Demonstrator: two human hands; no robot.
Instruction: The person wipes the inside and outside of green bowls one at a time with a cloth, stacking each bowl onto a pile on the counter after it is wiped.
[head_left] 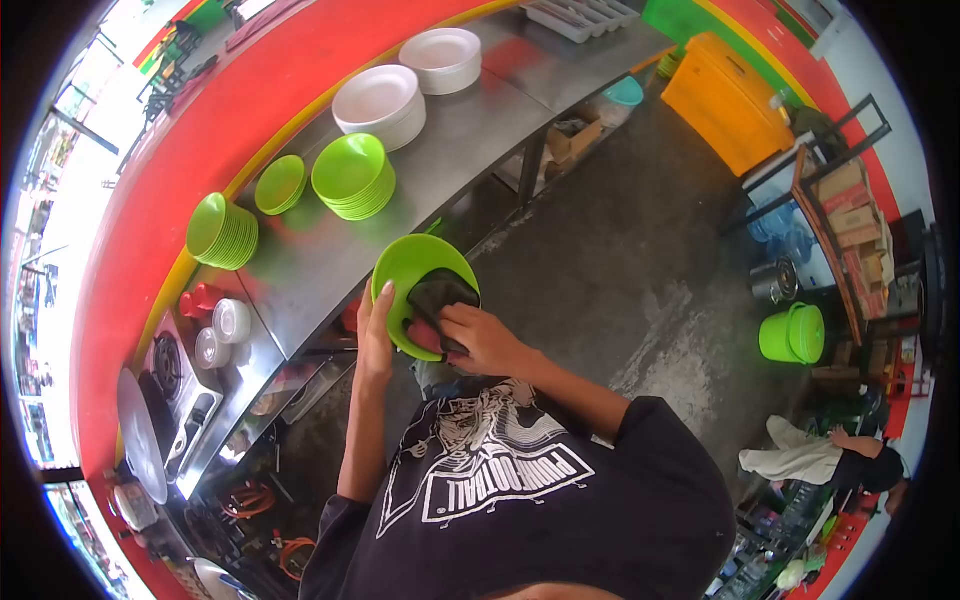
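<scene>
My left hand point(375, 332) grips the rim of a green bowl point(408, 262), thumb on the near edge. The bowl is held in front of my body, tilted so its inside shows. With my right hand point(486, 338) I hold a dark cloth point(444, 292) bunched against the inside of the bowl; a reddish part of the cloth shows below. My right fingers are partly hidden in its folds. Nearby on the steel counter point(290, 262) stand a stack of green bowls point(352, 180), a taller green stack point(222, 232) and a lower green stack point(281, 185).
White plates point(380, 105) stand in two stacks along the counter, with a grey cutlery tray point(580, 15) at its far end. A stove point(170, 370) is at left. Across the floor are an orange container point(725, 100), a green bucket point(792, 333) and another person point(830, 455).
</scene>
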